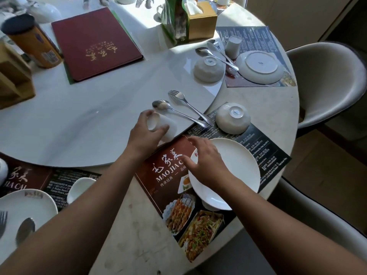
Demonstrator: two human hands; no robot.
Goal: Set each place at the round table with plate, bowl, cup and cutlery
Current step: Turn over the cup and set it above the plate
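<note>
The left hand (146,132) gripped a white cup (168,128), thumb and fingers curled round its mouth end. The cup was tipped on its side at the edge of the white turntable (79,126), its open mouth facing away from the plate.

The right hand (206,161) lay on the left rim of a white plate (236,169), palm down. Its fingers were bent over the edge with the thumb set apart from them, so it seemed to hold the rim. The plate sat right way up over the printed placemat (158,171) on the round table (278,108), and its near edge looked raised a little.

A spoon (170,110) and a fork (186,102) lay side by side just beyond the cup, bowl ends on the turntable and handles reaching over its edge towards the placemat. An upturned bowl (232,118) rested on the placemat's far corner, just beside the fork's handle and apart from the plate.
</note>
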